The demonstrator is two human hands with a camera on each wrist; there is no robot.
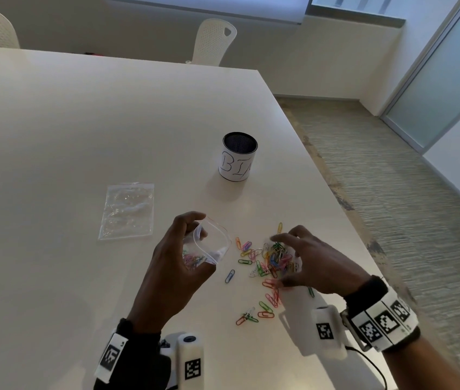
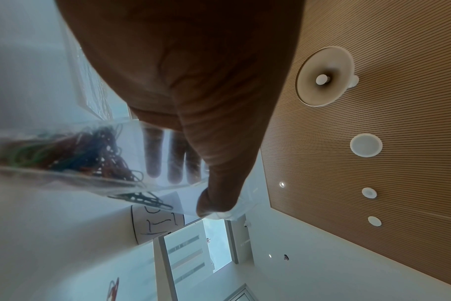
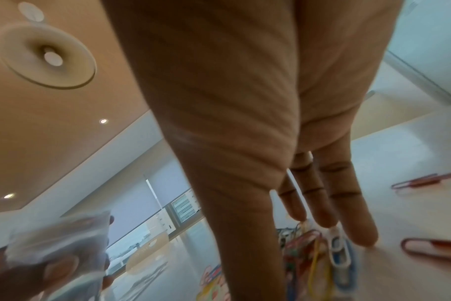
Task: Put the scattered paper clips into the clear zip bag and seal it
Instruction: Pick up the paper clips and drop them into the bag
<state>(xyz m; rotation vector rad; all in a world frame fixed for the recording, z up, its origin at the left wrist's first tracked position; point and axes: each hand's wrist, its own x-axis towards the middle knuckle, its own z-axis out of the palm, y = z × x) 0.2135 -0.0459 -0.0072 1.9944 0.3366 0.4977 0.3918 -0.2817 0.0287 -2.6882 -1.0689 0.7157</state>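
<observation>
My left hand (image 1: 192,243) grips a clear zip bag (image 1: 213,239) just above the white table, its mouth held open toward the right. Several coloured paper clips (image 1: 192,260) lie in the bag's bottom, also visible through the plastic (image 2: 72,154) in the left wrist view, where my thumb (image 2: 219,183) pinches the bag's edge. To the right lies a pile of loose coloured clips (image 1: 268,260). My right hand (image 1: 285,261) arches over this pile with fingers (image 3: 348,213) straight and tips down at the clips (image 3: 309,244). It grasps nothing that I can see.
A second clear zip bag (image 1: 127,211) lies flat to the left. A black mesh cup with a white "BIN" label (image 1: 238,160) stands behind the clips. The table edge (image 1: 335,198) runs close on the right. White chairs (image 1: 214,40) stand beyond.
</observation>
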